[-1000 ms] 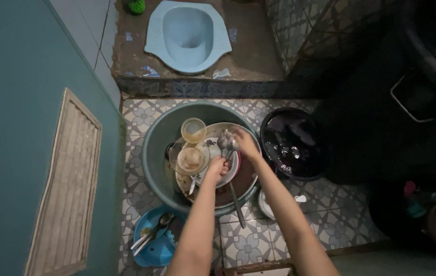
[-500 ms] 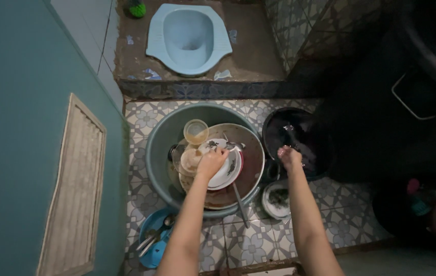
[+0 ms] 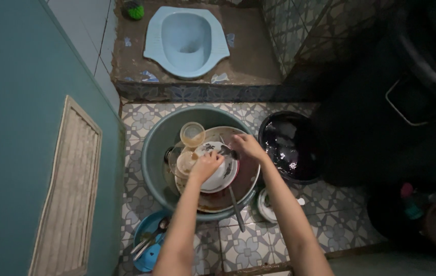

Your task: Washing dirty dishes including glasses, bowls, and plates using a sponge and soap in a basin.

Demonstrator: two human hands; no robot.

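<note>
The left hand (image 3: 206,166) is curling loosely on the white plate (image 3: 221,168) (stacked in the grey-green basin (image 3: 154,148)), while the right hand (image 3: 247,146) is pinching a spoon (image 3: 229,151) above it.

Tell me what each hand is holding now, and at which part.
The left hand rests on the white bowl, near its rim. The right hand is at a spoon; whether it grips it cannot be told.

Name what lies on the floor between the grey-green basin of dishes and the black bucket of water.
In the head view, the grey-green basin and the black bucket nearly touch; only a dark sliver of patterned floor tile shows between them, partly hidden by the right hand.
</note>
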